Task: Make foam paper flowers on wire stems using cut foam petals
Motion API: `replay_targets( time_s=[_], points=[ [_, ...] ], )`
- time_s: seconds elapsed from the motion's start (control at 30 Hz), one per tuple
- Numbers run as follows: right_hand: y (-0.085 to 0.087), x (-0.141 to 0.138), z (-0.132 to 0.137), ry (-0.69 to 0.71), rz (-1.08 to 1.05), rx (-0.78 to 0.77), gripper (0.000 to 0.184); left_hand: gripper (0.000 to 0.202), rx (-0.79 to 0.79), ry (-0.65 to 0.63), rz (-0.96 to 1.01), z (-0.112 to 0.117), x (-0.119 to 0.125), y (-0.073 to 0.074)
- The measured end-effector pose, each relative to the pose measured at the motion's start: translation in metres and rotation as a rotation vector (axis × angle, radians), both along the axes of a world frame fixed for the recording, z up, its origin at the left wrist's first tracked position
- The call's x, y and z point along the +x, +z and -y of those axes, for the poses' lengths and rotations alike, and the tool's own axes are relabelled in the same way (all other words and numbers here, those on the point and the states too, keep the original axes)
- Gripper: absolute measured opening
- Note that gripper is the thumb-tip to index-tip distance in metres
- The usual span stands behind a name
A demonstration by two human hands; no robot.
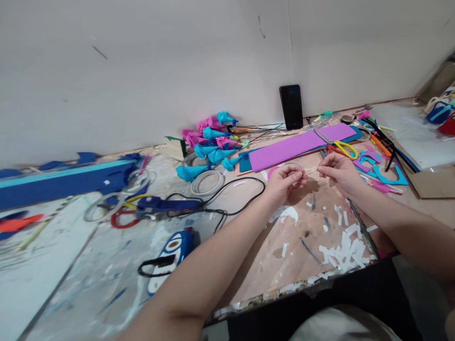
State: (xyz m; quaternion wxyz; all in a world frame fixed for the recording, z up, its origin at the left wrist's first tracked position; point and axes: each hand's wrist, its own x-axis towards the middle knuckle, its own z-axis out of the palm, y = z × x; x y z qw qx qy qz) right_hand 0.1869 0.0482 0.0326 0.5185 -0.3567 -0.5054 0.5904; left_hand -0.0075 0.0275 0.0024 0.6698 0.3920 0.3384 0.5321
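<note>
My left hand (287, 181) is closed above the wooden board (259, 265), its fingers curled and pinched together. Facing it a short way to the right, my right hand (337, 171) is pinched too. A thin pale strand (312, 171) spans the small gap between my fingertips; whether it is tape, thread or wire I cannot make out. Behind my left fingers shows part of a white ring (293, 164), perhaps a tape roll. Just beyond my right hand are yellow-handled scissors (346, 149), lying across a purple foam sheet (302, 146).
Blue and pink paper flowers (209, 142) lie at the back near an upright phone (292, 108). To the left are a tape roll (207, 183), a blue glue gun (167, 204) with a black cord, and a blue-white device (172, 255). White paper scraps (346, 251) litter the board's front right.
</note>
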Motion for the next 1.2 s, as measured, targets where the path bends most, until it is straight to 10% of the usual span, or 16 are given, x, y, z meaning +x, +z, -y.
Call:
replay_targets(
  time_s=[0.77, 1.2],
  points=[
    [0.0003, -0.0005, 0.0023, 0.02, -0.03, -0.045, 0.038, 0.051, 0.083, 0.045, -0.031, -0.0022, 0.0004, -0.0049],
    [0.0043, 0.0072, 0.0001, -0.012, 0.297, 0.271, 0.018, 0.043, 0.089, 0.064, -0.186, 0.0005, 0.0026, 0.0003]
  ],
)
